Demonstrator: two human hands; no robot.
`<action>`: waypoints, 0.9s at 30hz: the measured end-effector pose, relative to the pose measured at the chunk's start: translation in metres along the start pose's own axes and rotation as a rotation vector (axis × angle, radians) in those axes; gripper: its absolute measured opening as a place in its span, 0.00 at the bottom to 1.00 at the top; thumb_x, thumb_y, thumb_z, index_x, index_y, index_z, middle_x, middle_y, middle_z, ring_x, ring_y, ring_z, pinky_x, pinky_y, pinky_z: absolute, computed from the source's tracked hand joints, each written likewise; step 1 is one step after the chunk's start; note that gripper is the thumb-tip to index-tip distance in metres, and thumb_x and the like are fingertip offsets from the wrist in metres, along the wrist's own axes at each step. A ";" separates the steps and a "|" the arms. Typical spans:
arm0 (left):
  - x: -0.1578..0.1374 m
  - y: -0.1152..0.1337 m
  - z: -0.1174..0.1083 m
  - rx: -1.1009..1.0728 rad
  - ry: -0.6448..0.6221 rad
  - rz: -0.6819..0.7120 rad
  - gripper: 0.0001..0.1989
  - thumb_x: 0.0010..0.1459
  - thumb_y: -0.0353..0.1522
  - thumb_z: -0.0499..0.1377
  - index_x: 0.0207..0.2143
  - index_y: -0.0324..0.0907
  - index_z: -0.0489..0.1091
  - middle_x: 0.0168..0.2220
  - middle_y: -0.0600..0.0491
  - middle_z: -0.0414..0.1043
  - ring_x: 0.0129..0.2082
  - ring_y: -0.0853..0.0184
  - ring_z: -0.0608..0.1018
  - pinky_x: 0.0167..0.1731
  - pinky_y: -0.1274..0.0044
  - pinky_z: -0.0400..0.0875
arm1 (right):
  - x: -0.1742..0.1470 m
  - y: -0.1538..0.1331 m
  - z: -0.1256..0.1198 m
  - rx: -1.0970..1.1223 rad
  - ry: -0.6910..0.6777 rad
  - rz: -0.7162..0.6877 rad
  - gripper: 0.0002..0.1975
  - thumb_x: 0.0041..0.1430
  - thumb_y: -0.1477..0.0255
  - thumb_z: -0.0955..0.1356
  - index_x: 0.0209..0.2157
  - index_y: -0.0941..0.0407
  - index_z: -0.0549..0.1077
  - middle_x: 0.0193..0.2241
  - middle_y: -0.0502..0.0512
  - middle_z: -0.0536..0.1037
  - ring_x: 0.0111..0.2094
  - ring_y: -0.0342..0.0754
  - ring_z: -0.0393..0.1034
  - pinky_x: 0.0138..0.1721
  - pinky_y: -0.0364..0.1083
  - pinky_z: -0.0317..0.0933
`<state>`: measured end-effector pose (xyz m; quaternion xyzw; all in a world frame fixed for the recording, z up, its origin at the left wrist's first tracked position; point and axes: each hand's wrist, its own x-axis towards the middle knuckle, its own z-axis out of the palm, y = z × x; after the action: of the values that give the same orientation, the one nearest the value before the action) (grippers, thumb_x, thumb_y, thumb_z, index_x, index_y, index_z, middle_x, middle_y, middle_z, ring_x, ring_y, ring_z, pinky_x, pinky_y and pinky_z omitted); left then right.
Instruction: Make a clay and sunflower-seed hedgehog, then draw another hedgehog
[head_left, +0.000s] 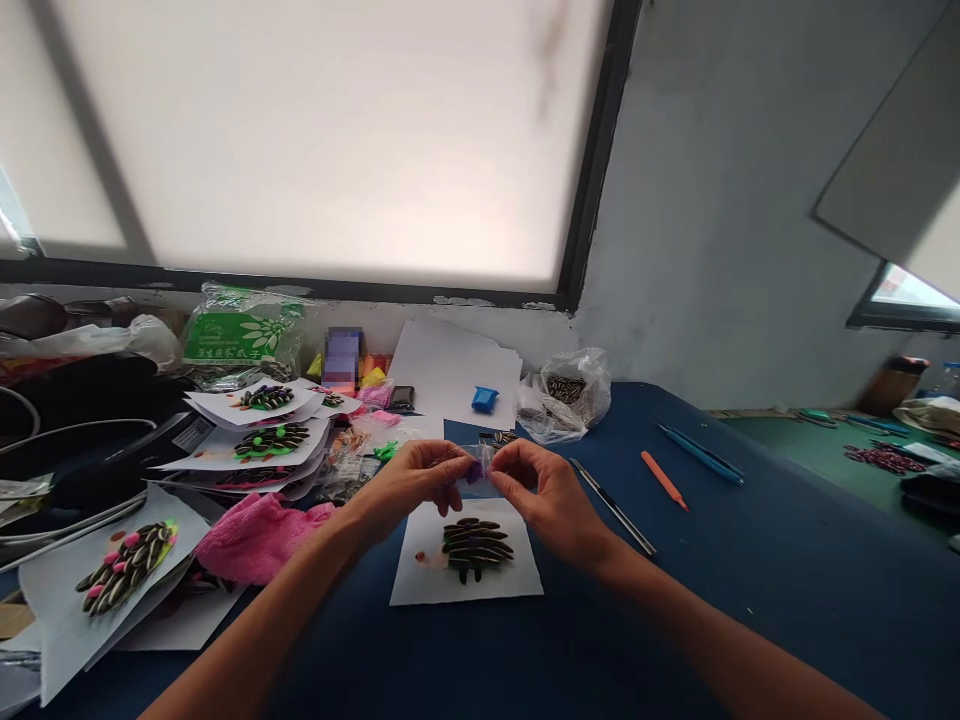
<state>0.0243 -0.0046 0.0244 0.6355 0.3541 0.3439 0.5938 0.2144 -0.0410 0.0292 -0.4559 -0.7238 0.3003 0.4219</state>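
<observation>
Between my hands is a small clear plastic bag (484, 458) with a lump of purple clay (475, 471) at its left side. My left hand (424, 472) is closed on the bag by the clay. From the other side, the fingertips of my right hand (544, 490) pinch the bag's right edge. Just below them, a white paper card (525, 580) lies flat on the blue table. It carries a hedgehog figure (477, 545) made of striped sunflower seeds, with a pale snout at left. A few loose seeds (499, 438) lie behind the bag.
Right of my hands lie a metal tool (613, 508), an orange pen-like tool (664, 481) and blue tweezers (701, 455). A bag of seeds (566, 390), a blue packet (484, 400) and white paper (450, 360) are behind. Finished-looking cards (180, 590) and a pink cloth (259, 538) crowd the left.
</observation>
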 end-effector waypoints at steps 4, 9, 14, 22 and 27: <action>0.000 0.002 0.006 -0.005 -0.005 0.007 0.21 0.51 0.49 0.62 0.29 0.38 0.72 0.22 0.55 0.71 0.23 0.70 0.74 0.25 0.79 0.67 | 0.000 0.002 0.000 0.077 0.040 0.002 0.04 0.59 0.71 0.67 0.33 0.56 0.67 0.25 0.49 0.72 0.27 0.43 0.67 0.30 0.43 0.62; 0.002 0.001 0.006 -0.039 0.022 0.025 0.21 0.48 0.48 0.65 0.30 0.37 0.73 0.22 0.54 0.72 0.24 0.69 0.75 0.25 0.78 0.69 | 0.000 0.004 0.000 0.042 0.061 -0.066 0.05 0.59 0.70 0.66 0.33 0.56 0.72 0.26 0.50 0.74 0.28 0.44 0.68 0.31 0.43 0.64; 0.001 0.000 0.005 -0.043 0.015 0.001 0.22 0.47 0.48 0.66 0.29 0.37 0.73 0.21 0.54 0.72 0.23 0.69 0.76 0.25 0.78 0.70 | 0.002 0.011 -0.001 0.148 -0.031 -0.008 0.14 0.57 0.69 0.69 0.44 0.59 0.77 0.35 0.57 0.79 0.36 0.49 0.73 0.38 0.48 0.68; 0.002 -0.001 0.009 -0.052 0.082 0.007 0.21 0.46 0.47 0.67 0.27 0.38 0.68 0.21 0.56 0.71 0.21 0.69 0.76 0.21 0.78 0.71 | -0.001 0.004 -0.001 0.004 -0.023 -0.028 0.10 0.58 0.72 0.68 0.40 0.59 0.78 0.31 0.54 0.78 0.30 0.45 0.71 0.32 0.44 0.67; 0.003 -0.002 0.010 -0.075 0.073 -0.003 0.23 0.44 0.48 0.68 0.29 0.37 0.70 0.24 0.53 0.74 0.23 0.66 0.79 0.25 0.76 0.74 | -0.001 0.000 -0.001 -0.042 0.008 -0.070 0.13 0.60 0.72 0.66 0.44 0.57 0.78 0.35 0.56 0.78 0.31 0.45 0.69 0.31 0.43 0.66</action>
<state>0.0345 -0.0070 0.0217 0.5995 0.3631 0.3789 0.6043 0.2157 -0.0419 0.0289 -0.4402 -0.7438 0.2682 0.4255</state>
